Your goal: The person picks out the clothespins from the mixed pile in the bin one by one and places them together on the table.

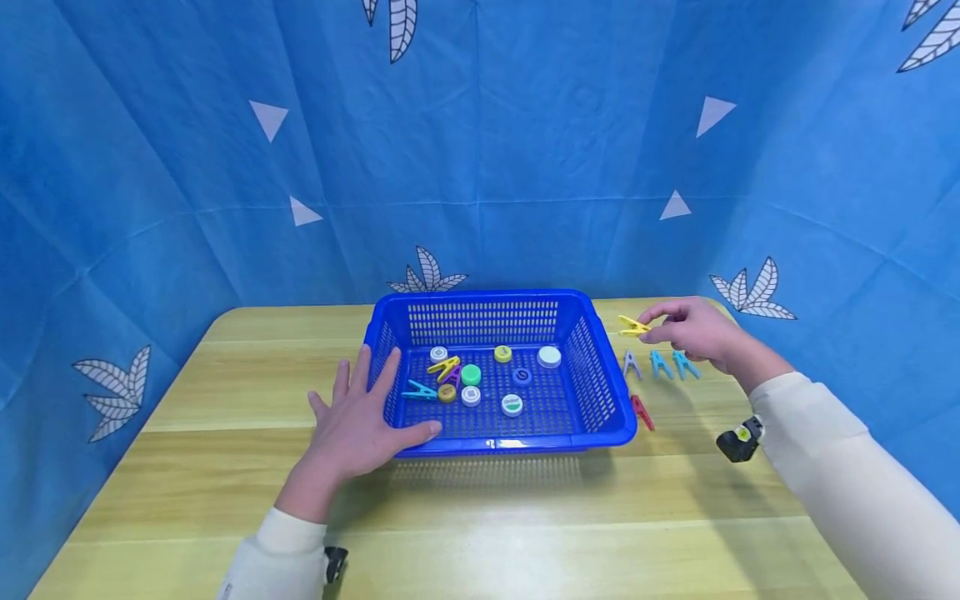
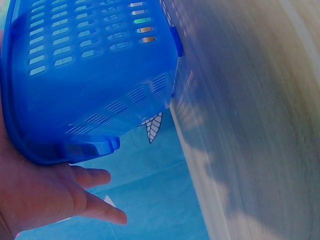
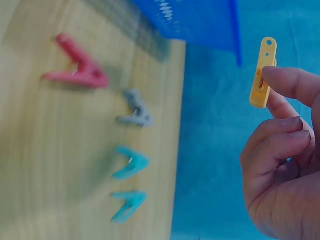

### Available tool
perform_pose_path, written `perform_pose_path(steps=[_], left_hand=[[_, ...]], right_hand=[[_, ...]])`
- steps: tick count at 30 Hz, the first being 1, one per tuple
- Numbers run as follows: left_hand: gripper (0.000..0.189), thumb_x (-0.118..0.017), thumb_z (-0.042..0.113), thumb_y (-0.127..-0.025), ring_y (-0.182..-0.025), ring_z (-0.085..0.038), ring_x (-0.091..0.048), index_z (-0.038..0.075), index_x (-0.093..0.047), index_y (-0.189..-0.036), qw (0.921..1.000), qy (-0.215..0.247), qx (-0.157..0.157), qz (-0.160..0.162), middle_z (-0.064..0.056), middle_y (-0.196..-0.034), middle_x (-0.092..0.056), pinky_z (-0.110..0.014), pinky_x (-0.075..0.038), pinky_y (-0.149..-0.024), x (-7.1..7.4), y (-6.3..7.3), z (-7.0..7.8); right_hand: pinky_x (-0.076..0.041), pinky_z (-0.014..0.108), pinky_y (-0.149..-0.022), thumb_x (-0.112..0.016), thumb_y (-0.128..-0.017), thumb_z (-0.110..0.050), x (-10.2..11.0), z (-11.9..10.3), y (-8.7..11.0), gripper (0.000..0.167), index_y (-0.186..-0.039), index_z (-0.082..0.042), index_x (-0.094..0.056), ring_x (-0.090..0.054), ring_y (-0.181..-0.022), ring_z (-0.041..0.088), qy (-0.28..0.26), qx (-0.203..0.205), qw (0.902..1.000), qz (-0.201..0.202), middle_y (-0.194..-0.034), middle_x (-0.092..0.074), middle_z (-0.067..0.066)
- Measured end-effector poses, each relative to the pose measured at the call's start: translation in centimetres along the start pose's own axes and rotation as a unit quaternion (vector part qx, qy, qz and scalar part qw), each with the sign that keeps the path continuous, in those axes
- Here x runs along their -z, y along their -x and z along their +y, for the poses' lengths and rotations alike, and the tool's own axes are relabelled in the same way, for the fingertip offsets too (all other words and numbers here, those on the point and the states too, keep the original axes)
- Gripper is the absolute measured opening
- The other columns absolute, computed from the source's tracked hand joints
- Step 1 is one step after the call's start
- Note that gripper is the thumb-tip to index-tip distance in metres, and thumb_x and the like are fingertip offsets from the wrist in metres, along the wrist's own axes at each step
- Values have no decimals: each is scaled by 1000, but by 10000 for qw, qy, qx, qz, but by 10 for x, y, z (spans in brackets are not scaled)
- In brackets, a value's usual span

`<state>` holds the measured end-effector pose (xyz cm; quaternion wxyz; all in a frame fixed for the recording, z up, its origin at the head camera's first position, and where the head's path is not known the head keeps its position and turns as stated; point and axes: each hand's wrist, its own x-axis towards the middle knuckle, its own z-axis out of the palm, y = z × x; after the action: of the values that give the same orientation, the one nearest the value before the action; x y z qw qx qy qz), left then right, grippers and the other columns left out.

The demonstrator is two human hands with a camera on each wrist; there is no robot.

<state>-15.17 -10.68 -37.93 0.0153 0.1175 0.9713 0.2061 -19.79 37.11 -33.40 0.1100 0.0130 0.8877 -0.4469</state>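
My right hand (image 1: pixel 693 332) pinches a yellow clothespin (image 1: pixel 633 326) between thumb and forefinger, in the air just right of the blue basket (image 1: pixel 487 444). The right wrist view shows the same yellow clothespin (image 3: pixel 263 75) held at one end, its other fingers curled in. My left hand (image 1: pixel 356 425) lies spread over the basket's left rim, fingers straight and apart. Inside the basket are several bottle caps, among them a green cap (image 1: pixel 470 374), plus a yellow clothespin (image 1: pixel 444 367), a purple clothespin (image 1: pixel 453 379) and a teal clothespin (image 1: pixel 420 391).
On the wooden table (image 1: pixel 247 433), right of the basket, lie a grey clothespin (image 1: pixel 632 364), two teal clothespins (image 3: pixel 131 164) and a red clothespin (image 1: pixel 642 412). A blue curtain (image 1: pixel 480 150) hangs behind the table and at both sides.
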Motion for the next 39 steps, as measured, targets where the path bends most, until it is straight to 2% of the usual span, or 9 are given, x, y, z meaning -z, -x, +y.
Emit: perform_pose_path(steps=[7, 13, 20, 23, 27, 33, 39], left_hand=[[122, -57, 87, -71, -145, -52, 9, 21, -11, -162, 10000, -4, 35, -28, -19, -165, 3, -82, 10, -96, 1, 1, 0], [121, -58, 86, -72, -145, -52, 10, 22, -11, -163, 10000, 55, 38, -54, -19, -165, 3, -81, 12, -95, 2, -1, -1], [123, -57, 88, -71, -145, -53, 9, 20, -11, -162, 10000, 56, 17, -79, -20, -165, 3, -82, 11, -95, 2, 0, -1], [122, -57, 88, -71, -145, -52, 9, 20, -12, -162, 10000, 70, 8, -69, -20, -165, 3, -82, 11, -95, 2, 0, -1], [122, -57, 88, -71, -145, -52, 9, 20, -13, -162, 10000, 71, 7, -67, -19, -165, 3, -82, 11, -95, 2, 0, 0], [122, -56, 88, -71, -145, -52, 9, 21, -11, -162, 10000, 5, 15, -91, -20, -165, 3, -83, 9, -95, 2, 0, 0], [121, -56, 87, -72, -145, -52, 9, 21, -11, -162, 9999, 0, 19, -104, -19, -165, 4, -82, 10, -95, 4, -1, 1]], right_hand=[[-32, 27, -42, -73, -91, -20, 2, 28, 7, 40, -124, 0, -63, -33, -46, 12, 171, -145, 9997, -43, -66, -43, -1], [-31, 26, -41, -74, -90, -19, 0, 48, 14, 41, -124, 1, -63, -30, -45, 10, 256, -262, 9992, -142, -75, -52, 3], [-31, 28, -41, -74, -88, -17, -10, 71, 20, 36, -120, -1, -67, -27, -44, 10, 414, -462, 9980, -155, -66, -43, -1], [-34, 29, -43, -76, -86, -18, -14, 81, 21, 33, -114, -3, -70, -31, -46, 12, 722, -431, 9964, -82, -73, -49, 2], [-37, 32, -46, -77, -83, -16, -17, 93, 21, 29, -109, -4, -72, -38, -53, 16, 925, -398, 9949, -72, -93, -57, 10], [-38, 32, -47, -77, -83, -16, -17, 104, 24, 29, -109, -4, -73, -42, -60, 20, 931, -463, 9944, -193, -100, -57, 13], [-37, 30, -44, -77, -82, -16, -15, 104, 26, 31, -111, -4, -72, -38, -51, 14, 857, -468, 9949, -244, -89, -58, 9]])
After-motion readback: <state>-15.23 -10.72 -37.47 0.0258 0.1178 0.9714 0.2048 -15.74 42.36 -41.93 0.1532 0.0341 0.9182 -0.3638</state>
